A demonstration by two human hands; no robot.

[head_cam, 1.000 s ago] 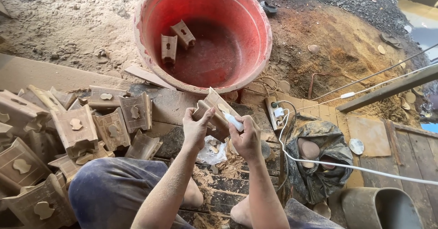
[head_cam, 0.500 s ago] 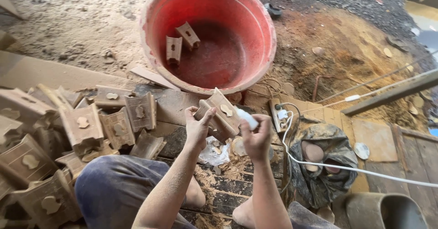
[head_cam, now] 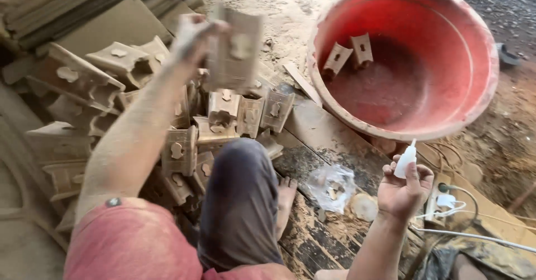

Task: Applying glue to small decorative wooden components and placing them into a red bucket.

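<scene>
The left hand [head_cam: 192,40] is gripping a wooden piece [head_cam: 234,48] above the pile [head_cam: 184,129] at left; the right hand [head_cam: 405,188] is clamping a glue bottle [head_cam: 406,161] near the red tub [head_cam: 486,90]. Blurred, the piece is likely moving fast, risking slipping.

Flat wooden piece [head_cam: 234,48] with a shaped cutout, motion-blurred, was held upright above the stacked pieces at upper left. Small white squeeze bottle [head_cam: 406,160] stood nozzle-up at lower right.
</scene>
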